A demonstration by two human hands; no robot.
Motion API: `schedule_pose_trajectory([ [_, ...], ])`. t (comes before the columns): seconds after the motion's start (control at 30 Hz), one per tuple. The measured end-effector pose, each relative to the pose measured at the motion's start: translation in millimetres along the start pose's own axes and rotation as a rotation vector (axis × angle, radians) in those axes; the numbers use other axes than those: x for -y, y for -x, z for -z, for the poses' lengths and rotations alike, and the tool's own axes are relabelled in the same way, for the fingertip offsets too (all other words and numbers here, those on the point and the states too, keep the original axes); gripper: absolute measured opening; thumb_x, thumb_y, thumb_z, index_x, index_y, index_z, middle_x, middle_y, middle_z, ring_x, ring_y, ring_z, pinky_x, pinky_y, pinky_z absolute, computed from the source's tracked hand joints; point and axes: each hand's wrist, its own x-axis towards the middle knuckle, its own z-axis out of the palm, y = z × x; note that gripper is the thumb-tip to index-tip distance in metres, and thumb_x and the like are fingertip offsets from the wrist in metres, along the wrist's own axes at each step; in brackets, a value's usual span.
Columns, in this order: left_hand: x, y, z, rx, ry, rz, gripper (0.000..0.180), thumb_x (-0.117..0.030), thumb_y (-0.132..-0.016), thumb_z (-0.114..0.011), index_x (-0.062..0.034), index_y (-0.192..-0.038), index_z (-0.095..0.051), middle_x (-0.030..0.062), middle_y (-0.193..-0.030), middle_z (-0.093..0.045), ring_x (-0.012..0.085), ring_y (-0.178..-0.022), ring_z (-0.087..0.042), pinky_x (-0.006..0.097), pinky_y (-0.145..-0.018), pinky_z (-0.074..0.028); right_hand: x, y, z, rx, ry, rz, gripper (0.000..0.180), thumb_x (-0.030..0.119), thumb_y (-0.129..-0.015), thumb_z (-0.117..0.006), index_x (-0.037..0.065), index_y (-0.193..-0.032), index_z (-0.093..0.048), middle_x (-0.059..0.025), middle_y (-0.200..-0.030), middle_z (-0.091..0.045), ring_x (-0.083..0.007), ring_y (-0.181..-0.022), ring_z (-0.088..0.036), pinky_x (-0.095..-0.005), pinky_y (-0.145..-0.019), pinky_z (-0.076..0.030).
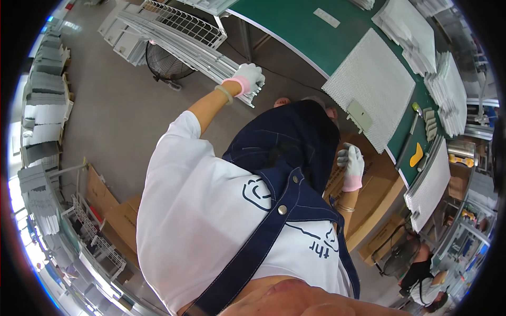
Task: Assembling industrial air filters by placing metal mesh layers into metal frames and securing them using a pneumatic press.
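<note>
My left hand (pixel 252 77), in a white glove with a pink cuff, is closed around the near end of a bundle of long, thin silver metal strips (pixel 195 55). The strips run away to the upper left, and part of their ends is hidden under my fingers. On the other side of my body, my right hand (pixel 351 160), gloved the same way, hangs beside the green table with its fingers loosely bent and apart. Nothing shows in it. A perforated light-grey panel (pixel 382 79) lies over the table edge above this hand, with a small grey-green plate (pixel 359 116) on it.
The green table (pixel 295 23) carries stacks of pale panels (pixel 408 29), a hammer-like tool (pixel 411 131) and a yellow piece (pixel 416 155). Cardboard boxes (pixel 377 192) stand below its edge. A black fan (pixel 166 63) and a white wire rack (pixel 187 23) are near the strips. People (pixel 421 287) work at lower right.
</note>
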Motion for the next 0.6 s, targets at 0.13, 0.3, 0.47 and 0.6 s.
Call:
schedule_pose_trajectory([
  [0.13,-10.3,9.8,24.0,-0.312,0.111,-0.132,0.010,-0.018,-0.070,-0.063,-0.0190,-0.079,-0.067,0.0061,-0.076,-0.061,0.0276,-0.077,-0.060,0.041,-0.067,-0.048,-1.9,14.3,2.8,0.026,0.108,0.030,0.035,0.031,-0.093,-0.047,0.001,-0.107,-0.056,-0.0040,-0.075,-0.059,-0.0076,-0.057,-0.053,-0.0200,-0.052,-0.044],
  [0.3,-146.5,49.2,130.1,-0.749,0.297,-0.540,0.006,-0.016,-0.060,-0.061,-0.0120,-0.064,-0.061,0.0069,-0.065,-0.059,0.0286,-0.070,-0.061,0.041,-0.058,-0.047,3.7,9.0,-44.0,0.267,-0.076,0.052,0.036,0.026,-0.089,-0.058,0.002,-0.114,-0.052,-0.0060,-0.088,-0.061,-0.0099,-0.068,-0.056,-0.0200,-0.054,-0.045],
  [0.47,-247.8,46.8,131.4,-0.742,0.501,-0.699,0.021,-0.021,-0.059,-0.064,-0.0162,-0.078,-0.061,0.0083,-0.091,-0.059,0.0288,-0.097,-0.054,0.043,-0.080,-0.042,34.3,0.9,-103.3,0.285,-0.134,0.427,0.031,0.018,-0.090,-0.050,0.000,-0.115,-0.050,-0.0147,-0.105,-0.057,-0.0222,-0.089,-0.055,-0.0320,-0.070,-0.048],
  [0.6,-103.0,87.0,157.4,-1.319,0.594,0.280,0.039,-0.014,-0.057,-0.065,-0.0046,-0.094,-0.059,0.0145,-0.095,-0.058,0.0329,-0.093,-0.054,0.039,-0.083,-0.044,61.6,13.5,-88.0,0.222,-0.159,0.620,0.028,0.014,-0.095,-0.036,-0.005,-0.113,-0.048,-0.0218,-0.118,-0.051,-0.0335,-0.108,-0.053,-0.0416,-0.089,-0.047],
])
